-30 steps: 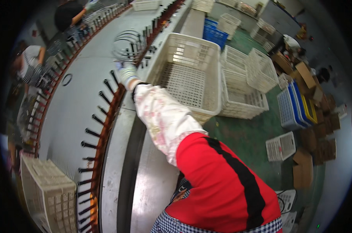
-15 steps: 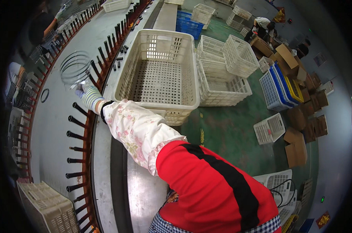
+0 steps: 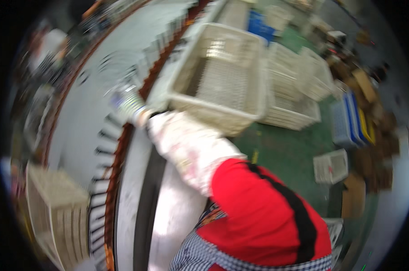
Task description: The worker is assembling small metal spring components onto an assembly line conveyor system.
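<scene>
The pale grey tabletop [image 3: 80, 131] curved across the left of the view, its far end cut off by the upper edge. A deep cream crate [image 3: 222, 122] stood at its right side, the inside legible but the holes of its floor smeared together. The red sleeve [image 3: 267, 212] and floral oversleeve [image 3: 191, 144] of the right arm reached up and left, hiding part of the crate's lower wall. Another cream crate [image 3: 71, 221], at lower left, was cut off at the bottom. A co-worker [image 3: 51, 49] beyond the tabletop was only a blur near the dark rim. A reddish-brown rail [image 3: 154, 74] carried rows of dark pegs [image 3: 106, 134], the upper ones doubled by motion.

The right hand [image 3: 130, 104], in a striped glove, was over the tabletop beside the rail. Thin hoops [image 3: 118, 65] lay just past its fingertips, faint and overlapping; I cannot tell how far the fingers were open or whether they gripped them. The left hand was outside the view, its state unknown. A small dark ring [image 3: 83, 77] lay farther left on the tabletop.
</scene>
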`<action>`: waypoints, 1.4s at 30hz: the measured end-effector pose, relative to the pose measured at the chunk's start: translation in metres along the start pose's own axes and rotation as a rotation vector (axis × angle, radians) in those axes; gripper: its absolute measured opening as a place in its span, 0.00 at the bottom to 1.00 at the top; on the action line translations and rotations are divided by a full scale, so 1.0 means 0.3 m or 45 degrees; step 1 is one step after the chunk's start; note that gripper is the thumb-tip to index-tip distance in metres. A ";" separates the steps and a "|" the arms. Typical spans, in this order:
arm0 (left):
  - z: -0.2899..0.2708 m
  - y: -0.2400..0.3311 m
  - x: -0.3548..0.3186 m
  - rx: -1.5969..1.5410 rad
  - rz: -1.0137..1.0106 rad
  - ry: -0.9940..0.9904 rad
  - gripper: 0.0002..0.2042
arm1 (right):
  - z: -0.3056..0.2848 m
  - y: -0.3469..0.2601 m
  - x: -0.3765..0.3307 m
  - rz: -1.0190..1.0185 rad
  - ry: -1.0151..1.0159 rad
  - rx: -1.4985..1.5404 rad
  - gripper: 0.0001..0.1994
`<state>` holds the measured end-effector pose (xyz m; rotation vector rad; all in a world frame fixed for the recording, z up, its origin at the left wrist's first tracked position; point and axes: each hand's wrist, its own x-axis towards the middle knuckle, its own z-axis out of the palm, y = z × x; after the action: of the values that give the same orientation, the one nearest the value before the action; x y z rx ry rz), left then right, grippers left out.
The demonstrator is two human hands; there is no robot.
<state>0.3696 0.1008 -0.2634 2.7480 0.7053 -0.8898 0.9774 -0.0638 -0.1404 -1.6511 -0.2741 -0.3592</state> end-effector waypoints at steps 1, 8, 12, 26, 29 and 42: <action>-0.036 -0.082 -0.100 -0.051 -0.159 0.012 0.19 | -0.009 -0.031 -0.025 -0.657 -0.123 -0.835 0.11; -0.124 -0.166 -0.441 -0.403 -0.734 0.041 0.17 | 0.019 -0.276 -0.136 0.199 -0.478 0.564 0.07; -0.125 -0.164 -0.451 -0.293 -0.578 0.240 0.16 | 0.066 -0.336 -0.208 0.041 -0.614 0.209 0.07; 0.042 -0.332 -0.425 -0.464 -0.273 0.523 0.16 | 0.155 -0.566 -0.578 -0.193 -0.738 -1.037 0.22; 0.031 -0.293 -0.433 -0.536 -0.312 0.508 0.16 | 0.088 -0.830 -0.691 -0.420 -1.395 -1.333 0.25; 0.204 -0.036 -0.850 -1.623 -0.489 1.266 0.15 | -0.313 -1.870 -1.308 -1.920 -2.051 -0.015 0.08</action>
<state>0.1518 -0.0061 -0.1628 1.6638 1.3085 0.8143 0.3942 -0.0822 0.2296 -1.0565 -2.7091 0.0081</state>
